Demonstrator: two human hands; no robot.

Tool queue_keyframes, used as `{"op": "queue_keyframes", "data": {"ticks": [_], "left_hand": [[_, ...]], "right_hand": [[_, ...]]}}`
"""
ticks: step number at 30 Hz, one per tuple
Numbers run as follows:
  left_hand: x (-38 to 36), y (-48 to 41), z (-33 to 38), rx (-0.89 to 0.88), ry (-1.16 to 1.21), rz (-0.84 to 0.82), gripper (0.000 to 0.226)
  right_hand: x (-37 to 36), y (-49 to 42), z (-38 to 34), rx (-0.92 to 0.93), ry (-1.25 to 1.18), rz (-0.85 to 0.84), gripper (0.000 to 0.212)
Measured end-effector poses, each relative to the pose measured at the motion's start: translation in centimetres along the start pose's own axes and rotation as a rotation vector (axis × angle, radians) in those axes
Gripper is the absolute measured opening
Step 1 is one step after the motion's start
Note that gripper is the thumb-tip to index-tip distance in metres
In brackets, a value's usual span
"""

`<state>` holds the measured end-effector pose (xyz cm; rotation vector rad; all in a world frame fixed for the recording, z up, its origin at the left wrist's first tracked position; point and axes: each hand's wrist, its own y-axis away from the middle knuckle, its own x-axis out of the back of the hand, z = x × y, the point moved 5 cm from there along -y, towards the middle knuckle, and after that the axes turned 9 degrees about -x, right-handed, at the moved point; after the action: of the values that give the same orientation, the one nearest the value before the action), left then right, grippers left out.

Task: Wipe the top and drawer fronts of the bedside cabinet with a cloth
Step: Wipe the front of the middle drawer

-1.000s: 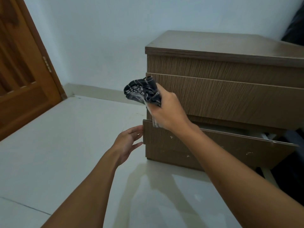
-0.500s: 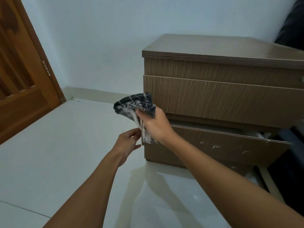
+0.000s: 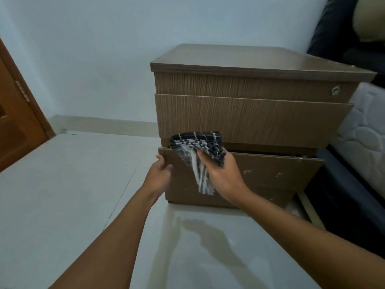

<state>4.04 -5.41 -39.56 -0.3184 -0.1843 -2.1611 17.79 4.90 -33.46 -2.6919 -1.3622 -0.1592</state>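
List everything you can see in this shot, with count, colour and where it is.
Bedside cabinet: one, brown wood grain, centre, against the wall.
Drawer fronts: three, brown; lowest drawer sits ajar.
Lock: one, silver, top drawer's right end.
Cloth: one, dark with pale stripes, before the lowest drawer.
Door: one, orange-brown, far left.
Floor: pale tile.
Mattress: one, white quilted, right.
Left hand: on the lowest drawer's left edge.
Right hand: grip closed on the cloth.

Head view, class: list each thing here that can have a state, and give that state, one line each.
Top drawer: shut.
Middle drawer: shut.
Bottom drawer: pulled partly out, askew.
Checked cloth: bunched, one end hanging.
Right hand: grip closed on the cloth.
Left hand: fingers at the bottom drawer's left edge.
Wooden door: cannot tell.
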Motion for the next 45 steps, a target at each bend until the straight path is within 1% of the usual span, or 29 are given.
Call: {"op": "queue_keyframes", "data": {"ticks": [1,3,6,9,13,17,19,22,24,26,30,31,33,36,39,42,45], "left_hand": [[-0.5,-0.2,0.2,0.02,0.015,0.004,0.06],[-1.2,-0.6,0.4,0.047,0.033,0.019,0.063],[-1.8,-1.4,0.3,0.073,0.032,0.041,0.064],[-1.9,-2.3,0.0,0.095,0.04,0.059,0.066],[-2.5,-2.1,0.2,0.111,0.075,0.081,0.075],[-2.6,-1.8,0.4,0.094,0.066,0.118,0.081],[-2.4,-2.1,0.3,0.066,0.057,0.125,0.078],[-2.0,-2.3,0.2,0.039,0.063,0.15,0.062],[-2.0,-2.6,0.0,0.034,0.068,0.165,0.057],[-2.0,-2.8,-0.2,0.024,0.066,0.177,0.057],[-1.9,-3.0,-0.8,0.007,0.072,0.226,0.057],[-1.9,-3.0,-0.9,0.003,0.077,0.246,0.057],[-2.0,-2.9,-1.1,0.002,0.096,0.287,0.056],[-2.1,-2.5,-1.0,-0.004,0.117,0.328,0.054],[-1.9,-2.4,-1.0,-0.012,0.115,0.348,0.05],[-1.4,-2.6,-1.1,-0.012,0.114,0.335,0.046],[-1.1,-2.8,-1.3,-0.004,0.124,0.306,0.043]], "right_hand": [[0.7,1.0,1.0,0.002,0.015,0.028,0.005],[2.2,2.8,3.4,-0.03,-0.006,0.111,0.006],[4.5,4.7,6.8,-0.111,-0.112,0.307,0.006],[7.2,5.5,8.8,-0.142,-0.118,0.493,0.009],[11.4,6.0,10.1,-0.207,-0.251,0.757,0.026],[15.0,7.1,10.5,-0.194,-0.257,0.974,0.047],[16.6,7.7,11.2,-0.2,-0.298,1.064,0.05],[18.7,7.9,12.4,-0.22,-0.364,1.167,0.05],[19.7,7.5,13.3,-0.216,-0.401,1.224,0.051],[20.2,6.5,13.5,-0.194,-0.411,1.233,0.05],[19.5,2.9,13.6,-0.165,-0.391,1.153,0.048],[19.0,1.9,13.8,-0.174,-0.359,1.124,0.051],[17.9,0.3,14.4,-0.202,-0.274,1.09,0.064],[16.7,-0.8,14.9,-0.219,-0.13,1.099,0.075],[15.0,-1.2,14.6,-0.187,-0.081,1.091,0.078],[12.4,-1.8,13.7,-0.086,-0.067,1.059,0.082],[9.7,-2.3,13.3,-0.041,-0.01,1.027,0.098]]}}
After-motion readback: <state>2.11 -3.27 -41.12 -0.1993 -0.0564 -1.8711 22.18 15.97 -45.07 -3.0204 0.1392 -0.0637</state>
